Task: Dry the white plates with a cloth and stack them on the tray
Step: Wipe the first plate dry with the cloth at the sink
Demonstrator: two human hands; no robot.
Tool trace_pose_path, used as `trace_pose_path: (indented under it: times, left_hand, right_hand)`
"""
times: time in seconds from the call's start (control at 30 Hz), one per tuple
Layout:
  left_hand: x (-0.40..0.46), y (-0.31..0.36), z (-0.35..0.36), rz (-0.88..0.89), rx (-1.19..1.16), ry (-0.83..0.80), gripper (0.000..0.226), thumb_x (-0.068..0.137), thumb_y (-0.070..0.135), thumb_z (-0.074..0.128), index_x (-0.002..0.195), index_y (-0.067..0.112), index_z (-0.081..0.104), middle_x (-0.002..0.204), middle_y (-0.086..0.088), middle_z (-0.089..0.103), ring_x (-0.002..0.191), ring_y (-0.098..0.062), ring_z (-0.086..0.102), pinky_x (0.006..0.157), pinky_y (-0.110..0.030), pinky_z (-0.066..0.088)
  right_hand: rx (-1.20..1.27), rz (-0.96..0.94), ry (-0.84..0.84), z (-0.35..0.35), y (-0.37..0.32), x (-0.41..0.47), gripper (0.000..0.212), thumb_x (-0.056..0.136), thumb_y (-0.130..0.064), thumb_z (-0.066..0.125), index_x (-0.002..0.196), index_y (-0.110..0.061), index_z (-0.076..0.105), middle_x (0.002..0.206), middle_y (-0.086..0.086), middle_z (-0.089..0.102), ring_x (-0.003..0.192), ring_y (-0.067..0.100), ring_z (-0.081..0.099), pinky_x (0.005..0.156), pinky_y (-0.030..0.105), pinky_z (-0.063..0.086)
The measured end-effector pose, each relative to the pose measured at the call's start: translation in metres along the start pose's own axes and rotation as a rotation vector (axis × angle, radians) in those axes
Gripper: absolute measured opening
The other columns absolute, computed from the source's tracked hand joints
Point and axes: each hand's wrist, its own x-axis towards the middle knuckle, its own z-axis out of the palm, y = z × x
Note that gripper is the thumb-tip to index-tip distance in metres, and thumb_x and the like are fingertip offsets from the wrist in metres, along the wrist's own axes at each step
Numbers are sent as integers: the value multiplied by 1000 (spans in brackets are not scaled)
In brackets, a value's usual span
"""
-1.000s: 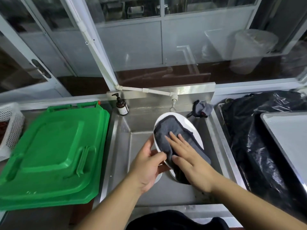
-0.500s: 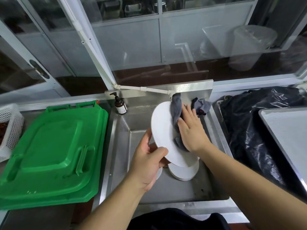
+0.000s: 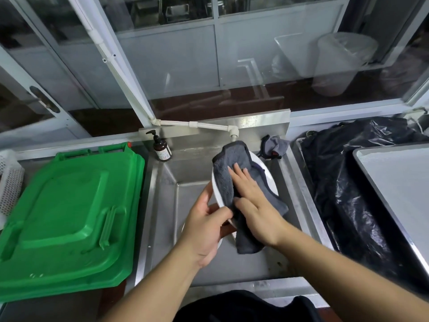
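Over the steel sink (image 3: 162,205) I hold a white plate (image 3: 269,180) tilted, its face toward me. My left hand (image 3: 206,228) grips its lower left rim, thumb on the front. A dark grey cloth (image 3: 229,163) covers most of the plate's face and hangs off below. My right hand (image 3: 253,201) lies flat on the cloth with straight fingers, pressing it against the plate. A sliver of another white plate (image 3: 220,244) shows under my left hand in the sink. The grey metal tray (image 3: 399,187) sits at the right.
A green plastic lid (image 3: 69,210) covers the counter on the left, with a white perforated basket (image 3: 9,182) beyond it. A soap pump bottle (image 3: 161,147) and a second grey cloth (image 3: 275,147) sit at the sink's back. A black plastic bag (image 3: 348,194) lies beside the tray.
The plate has been turned so its face points at me again. My right hand came from behind the upper rim and now presses the cloth flat on the front.
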Motion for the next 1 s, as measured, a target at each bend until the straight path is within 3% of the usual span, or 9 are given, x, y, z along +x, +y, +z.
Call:
trace_pose_path:
  times: [0.2, 0.3, 0.47, 0.53, 0.6, 0.7, 0.8, 0.9, 1.0]
  left_hand:
    - [-8, 7, 4, -4, -22, -42, 66, 75, -2, 62, 130, 35, 70, 112, -11, 79, 93, -26, 72, 82, -47, 61]
    - [-10, 13, 5, 7, -12, -54, 67, 73, -2, 63, 130, 34, 67, 104, -10, 79, 85, -23, 72, 74, -41, 62]
    - [-12, 18, -3, 45, 18, -78, 66, 74, -2, 62, 124, 41, 71, 102, -5, 79, 84, -22, 72, 72, -41, 60]
    - [-11, 17, -9, 42, -8, -82, 68, 75, -2, 63, 127, 41, 69, 106, -3, 80, 85, -20, 75, 72, -43, 62]
    - [-11, 15, -14, 33, -34, -81, 65, 75, -2, 63, 120, 43, 74, 109, -2, 79, 87, -19, 75, 75, -45, 63]
    - [-10, 11, -18, 12, -31, -58, 62, 76, -3, 62, 115, 44, 76, 112, -1, 78, 88, -19, 75, 74, -46, 62]
    - [-7, 14, -18, -31, 12, -17, 49, 81, -2, 62, 109, 36, 78, 107, -3, 79, 81, -16, 75, 66, -41, 63]
    - [-1, 17, -18, -64, 130, 73, 13, 100, 11, 64, 107, 16, 73, 96, -8, 82, 75, -19, 77, 60, -36, 63]
    - [6, 17, -23, 19, 182, 142, 22, 106, 18, 59, 100, 15, 80, 99, -7, 83, 84, -21, 80, 61, -32, 62]
  right_hand:
    - [-153, -25, 107, -33, 24, 38, 65, 114, -17, 43, 170, -32, 14, 176, -15, 0, 160, 2, -12, 134, 38, -5]
    - [-149, -26, 208, -47, 34, 50, 64, 109, -27, 48, 168, -34, 24, 175, -8, 25, 162, 12, 17, 132, 44, 17]
    - [66, 202, 406, -63, 47, 48, 46, 100, -46, 68, 141, -29, 57, 119, -26, 66, 110, 5, 62, 93, 19, 46]
    - [232, 281, 419, -71, 54, 48, 32, 96, -42, 77, 112, -15, 71, 98, -9, 78, 93, 13, 72, 83, 26, 55]
    - [490, 353, 358, -77, 53, 42, 32, 90, -38, 84, 98, -9, 78, 93, 10, 81, 85, 24, 75, 78, 37, 61]
    - [761, 424, 184, -81, 51, 31, 27, 79, -34, 87, 94, -11, 84, 100, 18, 81, 83, 28, 78, 74, 38, 66]
    - [803, 417, 141, -80, 53, 25, 11, 82, -27, 83, 83, -16, 85, 90, 14, 80, 72, 24, 77, 65, 33, 64]
    - [736, 364, 186, -78, 47, 24, 11, 92, -22, 80, 83, -18, 86, 87, 13, 80, 72, 22, 77, 65, 32, 64]
    - [715, 344, 273, -74, 36, 27, 13, 93, -21, 81, 91, -8, 84, 94, 21, 80, 79, 28, 77, 76, 41, 66]
